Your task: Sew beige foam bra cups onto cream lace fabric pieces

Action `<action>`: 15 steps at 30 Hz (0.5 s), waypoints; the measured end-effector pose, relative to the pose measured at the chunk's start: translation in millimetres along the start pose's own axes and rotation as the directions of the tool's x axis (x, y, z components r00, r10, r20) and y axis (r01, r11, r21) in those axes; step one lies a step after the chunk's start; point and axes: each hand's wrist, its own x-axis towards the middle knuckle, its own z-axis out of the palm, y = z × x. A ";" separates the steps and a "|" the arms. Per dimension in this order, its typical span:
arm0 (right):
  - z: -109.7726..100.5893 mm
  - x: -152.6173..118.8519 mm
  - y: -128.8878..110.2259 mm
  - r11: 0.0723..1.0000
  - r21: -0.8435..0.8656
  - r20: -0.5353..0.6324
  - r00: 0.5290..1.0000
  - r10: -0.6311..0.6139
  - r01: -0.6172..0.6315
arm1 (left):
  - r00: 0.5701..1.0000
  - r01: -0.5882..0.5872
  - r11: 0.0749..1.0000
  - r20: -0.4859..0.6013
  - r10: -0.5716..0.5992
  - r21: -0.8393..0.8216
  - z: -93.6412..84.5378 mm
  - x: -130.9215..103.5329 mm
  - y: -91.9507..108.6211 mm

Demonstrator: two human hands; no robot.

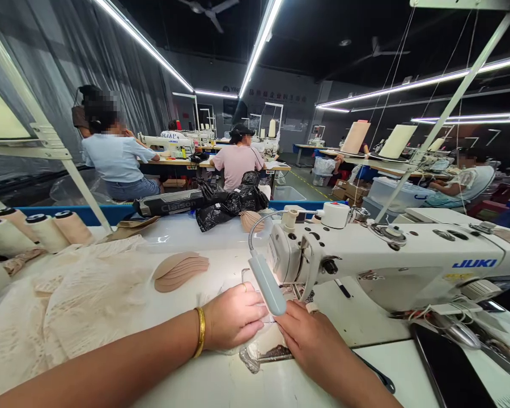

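Note:
A pale, thin piece of fabric point(268, 340) lies under the needle end of a white JUKI sewing machine point(344, 255). My left hand point(233, 317), with a gold bangle at the wrist, grips the fabric from the left, its fingers curled and pressed together. From the right, my right hand point(308, 334) closes on the same fabric, fingertips close to the presser foot. A grey gooseneck lamp point(267, 283) hangs over the fingertips and hides the needle and part of the fabric. Stacked beige oval pads point(181, 272) lie beyond my left hand.
Cream lace fabric point(68, 306) spreads over the table's left side, near thread cones point(46, 232). Black plastic bags point(233, 201) sit behind the pads. At right lie a phone point(450, 365) and dark-handled scissors or snips point(378, 371). Several people work at machines beyond.

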 end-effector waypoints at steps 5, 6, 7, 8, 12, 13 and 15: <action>-1.8 0.5 -2.0 1.000 0.010 0.024 1.000 0.012 -0.012 | 1.000 0.008 1.000 0.006 -0.008 0.017 0.2 -0.7 2.1; -1.9 0.5 -2.4 1.000 0.013 0.026 1.000 0.013 -0.014 | 1.000 0.009 1.000 0.007 -0.009 0.020 0.3 -0.9 2.1; -1.8 0.6 -2.7 1.000 0.015 0.026 1.000 0.014 -0.014 | 1.000 0.009 1.000 0.010 -0.010 0.024 0.2 -0.9 2.1; -1.7 0.6 -3.0 1.000 0.018 0.025 1.000 0.015 -0.015 | 1.000 0.008 1.000 0.011 -0.008 0.027 0.1 -0.8 2.1; -1.1 1.3 -3.3 1.000 0.028 0.012 1.000 0.014 -0.014 | 1.000 0.005 0.999 0.018 -0.006 0.042 -0.9 0.6 2.9; -0.8 1.6 -3.2 1.000 0.027 0.011 1.000 0.011 -0.011 | 1.000 0.007 0.999 0.019 -0.007 0.046 -1.0 0.9 3.1; -0.3 2.3 -3.1 1.000 0.021 0.011 1.000 0.005 -0.005 | 1.000 0.009 0.998 0.017 -0.010 0.055 -0.4 1.1 3.5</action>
